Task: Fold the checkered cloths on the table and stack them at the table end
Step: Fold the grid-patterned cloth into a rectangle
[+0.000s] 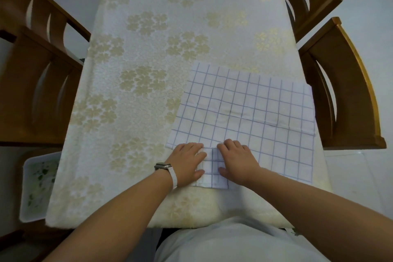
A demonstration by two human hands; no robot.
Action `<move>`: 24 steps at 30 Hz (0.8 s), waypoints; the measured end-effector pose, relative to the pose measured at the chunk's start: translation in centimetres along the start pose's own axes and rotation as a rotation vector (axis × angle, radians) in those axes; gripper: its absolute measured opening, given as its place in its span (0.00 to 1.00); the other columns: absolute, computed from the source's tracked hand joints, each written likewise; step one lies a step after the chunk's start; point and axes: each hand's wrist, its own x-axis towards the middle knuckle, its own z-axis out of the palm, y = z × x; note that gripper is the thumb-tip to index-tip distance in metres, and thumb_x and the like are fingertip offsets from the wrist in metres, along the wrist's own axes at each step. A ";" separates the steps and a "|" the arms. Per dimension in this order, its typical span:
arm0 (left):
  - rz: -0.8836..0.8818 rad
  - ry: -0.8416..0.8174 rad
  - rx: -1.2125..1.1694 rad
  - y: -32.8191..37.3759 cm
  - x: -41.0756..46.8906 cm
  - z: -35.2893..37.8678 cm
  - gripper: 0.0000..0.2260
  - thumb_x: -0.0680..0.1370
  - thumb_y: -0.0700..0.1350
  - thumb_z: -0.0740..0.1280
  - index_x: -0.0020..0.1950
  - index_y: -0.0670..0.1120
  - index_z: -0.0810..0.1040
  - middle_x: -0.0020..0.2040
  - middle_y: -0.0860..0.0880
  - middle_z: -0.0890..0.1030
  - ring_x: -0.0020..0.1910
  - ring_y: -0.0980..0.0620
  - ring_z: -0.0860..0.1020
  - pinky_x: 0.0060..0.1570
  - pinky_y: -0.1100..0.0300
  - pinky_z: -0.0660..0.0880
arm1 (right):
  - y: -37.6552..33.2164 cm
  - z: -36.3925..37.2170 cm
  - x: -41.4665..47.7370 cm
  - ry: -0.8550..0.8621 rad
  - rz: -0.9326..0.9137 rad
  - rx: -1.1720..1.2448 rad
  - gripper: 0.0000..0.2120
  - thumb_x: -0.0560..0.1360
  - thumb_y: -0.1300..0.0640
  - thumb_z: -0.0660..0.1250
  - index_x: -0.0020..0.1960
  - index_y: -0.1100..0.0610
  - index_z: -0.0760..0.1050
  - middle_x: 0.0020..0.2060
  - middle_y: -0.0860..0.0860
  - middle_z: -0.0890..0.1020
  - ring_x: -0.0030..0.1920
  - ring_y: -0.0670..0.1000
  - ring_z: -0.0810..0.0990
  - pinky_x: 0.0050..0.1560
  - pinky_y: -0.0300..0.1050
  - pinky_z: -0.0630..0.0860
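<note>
A large white cloth with a blue check [244, 112] lies spread flat on the right side of the table [136, 91], reaching its right edge. On its near left corner sits a small folded checkered cloth [212, 168]. My left hand [187, 161] and my right hand [238, 159] press flat on that folded cloth, side by side, fingers pointing away from me. A watch with a white strap is on my left wrist.
The table carries a cream tablecloth with pale gold flowers. Wooden chairs stand on the left [38, 91] and on the right [344, 91]. A white tray with a leaf pattern [36, 185] sits low at the near left.
</note>
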 end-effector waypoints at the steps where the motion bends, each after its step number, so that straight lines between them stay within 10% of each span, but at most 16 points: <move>1: -0.016 0.027 -0.002 0.0 0.5 -0.6 0.25 0.76 0.59 0.63 0.70 0.51 0.65 0.73 0.47 0.64 0.70 0.47 0.63 0.69 0.50 0.58 | -0.2 -0.2 0.4 -0.015 0.037 0.014 0.27 0.73 0.45 0.66 0.68 0.53 0.64 0.62 0.52 0.71 0.60 0.55 0.70 0.61 0.51 0.69; 12: -0.287 -0.124 -0.111 -2.3 2.0 -3.5 0.09 0.75 0.54 0.65 0.52 0.52 0.75 0.53 0.49 0.73 0.56 0.47 0.71 0.55 0.52 0.66 | -0.4 -1.4 1.1 -0.146 0.287 0.309 0.03 0.73 0.57 0.65 0.46 0.53 0.76 0.43 0.50 0.78 0.42 0.51 0.77 0.44 0.46 0.74; 17: -0.527 0.035 -0.924 -4.1 -1.5 -2.2 0.07 0.74 0.46 0.70 0.39 0.48 0.73 0.37 0.49 0.77 0.37 0.51 0.76 0.37 0.59 0.72 | 0.0 -1.7 -0.7 -0.085 0.488 1.016 0.06 0.73 0.56 0.71 0.45 0.60 0.79 0.33 0.52 0.76 0.33 0.50 0.72 0.32 0.42 0.68; 24: -0.660 0.139 -1.667 -1.6 -4.5 -0.7 0.09 0.77 0.39 0.69 0.56 0.42 0.78 0.50 0.42 0.84 0.49 0.44 0.83 0.51 0.46 0.80 | -1.4 -1.6 -2.9 0.015 0.645 1.646 0.08 0.76 0.61 0.70 0.55 0.61 0.80 0.47 0.58 0.86 0.47 0.59 0.85 0.46 0.54 0.82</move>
